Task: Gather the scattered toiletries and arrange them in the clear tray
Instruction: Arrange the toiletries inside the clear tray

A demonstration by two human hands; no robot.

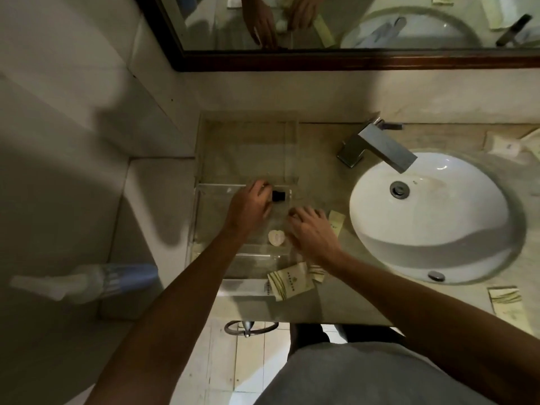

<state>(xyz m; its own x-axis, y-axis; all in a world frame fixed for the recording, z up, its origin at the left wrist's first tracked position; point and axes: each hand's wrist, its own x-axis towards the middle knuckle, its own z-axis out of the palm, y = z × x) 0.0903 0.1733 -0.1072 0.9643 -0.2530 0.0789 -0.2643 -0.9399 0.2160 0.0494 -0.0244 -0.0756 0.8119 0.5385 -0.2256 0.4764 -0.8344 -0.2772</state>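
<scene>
Setting: marble vanity counter [330,299] under a dark-framed mirror [350,58], with a white oval sink [432,244] and a square chrome faucet [377,146] to your right.
Clear tray: the clear tray [210,200] sits on the counter left of the sink, directly under both of your hands; its far compartment looks bare.
Left hand: your left hand [248,207] reaches over the tray, fingers curled down around a small bottle with a black cap [73,195]; only the cap end shows past your fingertips, pointing right.
Bottle position: it lies inside the tray near the middle divider, cap toward your right hand.
Right hand: your right hand [311,232] is palm down at the tray's right edge, fingers bent; you cannot tell whether it grips anything beneath it.
Heart soap: one pale heart-shaped soap [276,237] lies in the tray between your two wrists, just beside the right hand.
Packets near hands: one slim cream packet [336,222] lies just right of your right fingers; two striped cream packets [289,283] overlap at the tray's near corner, under your right wrist.
Packets farther off: one striped packet [504,296] lies near the counter's front right; more packets [508,146] rest behind the sink, their number unclear.
Arms: both forearms stretch forward, converging over the tray.
</scene>
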